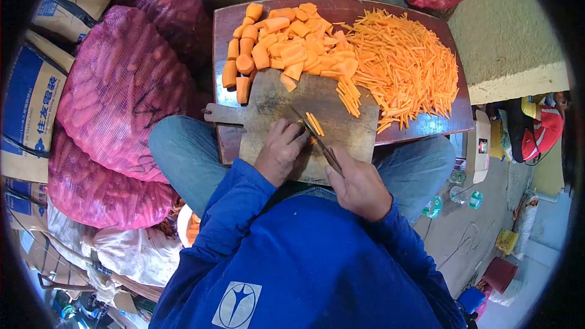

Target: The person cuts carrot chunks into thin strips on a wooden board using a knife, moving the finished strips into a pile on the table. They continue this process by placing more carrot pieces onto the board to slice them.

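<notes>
A wooden cutting board [268, 100] with a handle lies on a low dark red table [454, 123]. My right hand [359, 186] is closed around the handle of a knife [323, 145], whose blade slants up and left across the board. Beside the blade, my left hand [282, 149] has its fingers curled down on the board; what they press on is mostly hidden. A few thin carrot sticks [314, 124] lie just right of the blade. Further up the board's right side rests a small stack of carrot strips [349, 95].
Carrot chunks and slices [298, 39] are piled at the table's back left, shredded carrot [408, 67] at the right. Pink mesh sacks [122, 97] and cardboard boxes [27, 106] stand at left. Plastic bottles [432, 207] are on the floor at right.
</notes>
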{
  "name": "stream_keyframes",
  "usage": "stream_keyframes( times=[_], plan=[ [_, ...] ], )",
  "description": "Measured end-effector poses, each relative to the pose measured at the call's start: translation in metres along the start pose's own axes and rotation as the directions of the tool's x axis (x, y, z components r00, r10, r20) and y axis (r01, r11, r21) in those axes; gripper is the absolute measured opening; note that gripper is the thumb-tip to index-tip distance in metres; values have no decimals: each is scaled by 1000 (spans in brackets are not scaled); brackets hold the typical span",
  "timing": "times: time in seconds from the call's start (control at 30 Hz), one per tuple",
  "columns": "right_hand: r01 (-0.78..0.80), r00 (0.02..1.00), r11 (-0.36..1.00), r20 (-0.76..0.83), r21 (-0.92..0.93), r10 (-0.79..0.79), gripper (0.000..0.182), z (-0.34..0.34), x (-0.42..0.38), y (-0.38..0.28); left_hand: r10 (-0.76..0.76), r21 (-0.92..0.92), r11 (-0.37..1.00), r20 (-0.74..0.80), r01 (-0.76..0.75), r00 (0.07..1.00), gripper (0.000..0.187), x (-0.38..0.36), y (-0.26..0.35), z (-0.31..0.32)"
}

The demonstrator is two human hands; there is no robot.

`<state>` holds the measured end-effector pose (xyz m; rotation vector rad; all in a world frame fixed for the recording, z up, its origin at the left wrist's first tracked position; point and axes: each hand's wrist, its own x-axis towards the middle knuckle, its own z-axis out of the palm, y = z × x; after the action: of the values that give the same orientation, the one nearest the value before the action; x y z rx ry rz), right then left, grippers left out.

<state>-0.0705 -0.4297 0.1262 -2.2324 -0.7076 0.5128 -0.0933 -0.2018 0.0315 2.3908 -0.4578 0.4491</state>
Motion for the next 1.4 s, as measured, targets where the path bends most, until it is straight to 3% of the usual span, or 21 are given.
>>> stream_keyframes(
  times=[0.2, 0.27, 0.4, 0.47, 0.73, 0.93, 1.03, 1.23, 1.3, 1.4],
  plan=[
    [-15, 1000, 999, 13, -48, 15, 27, 4, 17, 2, -30, -22, 999, 1, 30, 1000, 37, 3, 4, -1],
    [-35, 999, 999, 40, -42, 37, 29, -3, 15, -4, 29, -9, 1000, -39, -30, 999, 35, 1, 1, -1],
    [-40, 997, 997, 65, -62, 44, 33, 6, 16, 1, -3, -35, 999, -42, 1, 999, 33, -2, 4, -2],
    [-36, 997, 996, 70, -81, 42, 33, 3, 17, -4, 11, 35, 999, 22, -12, 1000, 33, -2, 0, -3],
    [-83, 990, 994, 109, -75, 91, 33, -3, 15, -7, 19, 100, 995, -20, -17, 1000, 34, -6, 3, 0],
    [-79, 996, 993, 33, -86, 82, 29, -1, 20, -11, 26, 85, 996, -53, -21, 998, 33, -3, 2, 2],
    [-83, 982, 986, 158, -142, 105, 33, -7, 22, -17, -2, 63, 998, -54, 5, 999, 33, -3, 6, -1],
    [-125, 989, 984, 65, -125, 134, 28, 7, 19, -12, 57, 146, 988, -41, -50, 998, 37, -8, -4, 1],
    [-85, 991, 992, 100, -88, 94, 31, -1, 20, -12, 58, 145, 988, -30, -53, 998, 37, -6, -4, 0],
    [-40, 997, 996, 67, -75, 45, 31, -5, 18, -18, -10, 73, 997, -38, 12, 999, 38, -7, 3, 0]
  ],
)
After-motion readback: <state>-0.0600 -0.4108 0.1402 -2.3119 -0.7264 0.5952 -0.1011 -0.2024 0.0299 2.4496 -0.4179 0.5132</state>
